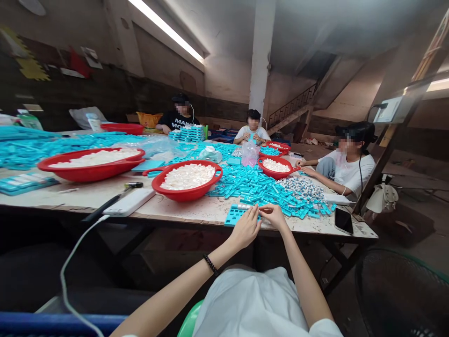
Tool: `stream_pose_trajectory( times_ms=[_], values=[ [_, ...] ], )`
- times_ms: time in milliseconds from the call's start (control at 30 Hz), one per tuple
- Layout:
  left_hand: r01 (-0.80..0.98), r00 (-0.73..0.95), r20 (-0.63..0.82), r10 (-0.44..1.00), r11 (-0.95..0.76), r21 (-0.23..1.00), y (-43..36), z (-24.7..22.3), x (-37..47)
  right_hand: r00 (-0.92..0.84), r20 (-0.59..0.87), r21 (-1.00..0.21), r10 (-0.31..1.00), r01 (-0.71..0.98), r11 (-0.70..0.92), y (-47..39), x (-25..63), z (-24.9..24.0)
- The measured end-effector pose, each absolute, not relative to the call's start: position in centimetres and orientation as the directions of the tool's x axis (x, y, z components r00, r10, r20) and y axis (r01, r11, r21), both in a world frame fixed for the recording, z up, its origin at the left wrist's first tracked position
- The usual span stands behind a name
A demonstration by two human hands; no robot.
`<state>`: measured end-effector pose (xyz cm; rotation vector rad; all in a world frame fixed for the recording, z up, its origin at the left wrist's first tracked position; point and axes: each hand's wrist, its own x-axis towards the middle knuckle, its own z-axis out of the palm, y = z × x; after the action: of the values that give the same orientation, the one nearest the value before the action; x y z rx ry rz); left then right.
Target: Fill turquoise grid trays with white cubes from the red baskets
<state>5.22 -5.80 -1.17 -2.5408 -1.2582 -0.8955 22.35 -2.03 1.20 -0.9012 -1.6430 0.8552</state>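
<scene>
A flat blue tray with square openings lies at the table's front edge, a few white pieces in its back row. My left hand rests over the tray's right part, its fingers together and pointing away from me; whether anything is under them is hidden. At the tray's right end, my right hand has thumb and forefinger pinched, but what they hold is too small to name. Just behind both hands spreads a heap of blue pieces, with small white-and-dark parts to its right.
Red bowls of white pieces stand left of the tray, another red bowl behind the heap. A white power bank with a cable and a phone lie near the front edge. Three people sit around the table.
</scene>
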Motion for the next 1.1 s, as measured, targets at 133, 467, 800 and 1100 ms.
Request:
stream_pose_trajectory(
  times_ms=[133, 467, 800, 1100],
  values=[
    [0.781, 0.437, 0.582, 0.686, -0.611, 0.133, -5.8, -1.5, 5.3, -0.199, 0.471, -0.831, 0.859, 0.226, 0.508, -2.2, 22.4, 1.2],
    [0.732, 0.491, 0.559, 0.668, -0.664, 0.15, -6.2, -0.5, 4.7, -0.353, 0.562, -0.48, 0.748, 0.597, 0.643, -3.5, 22.5, 0.3],
    [0.728, 0.521, 0.519, 0.677, -0.67, 0.142, -6.1, -0.4, 4.8, -0.389, 0.529, -0.359, 0.754, 0.703, 0.614, -4.0, 22.7, 0.0],
    [0.727, 0.52, 0.516, 0.681, -0.67, 0.151, -6.2, -0.4, 5.1, -0.409, 0.528, -0.283, 0.744, 0.741, 0.608, -4.1, 23.0, 0.1]
  ],
)
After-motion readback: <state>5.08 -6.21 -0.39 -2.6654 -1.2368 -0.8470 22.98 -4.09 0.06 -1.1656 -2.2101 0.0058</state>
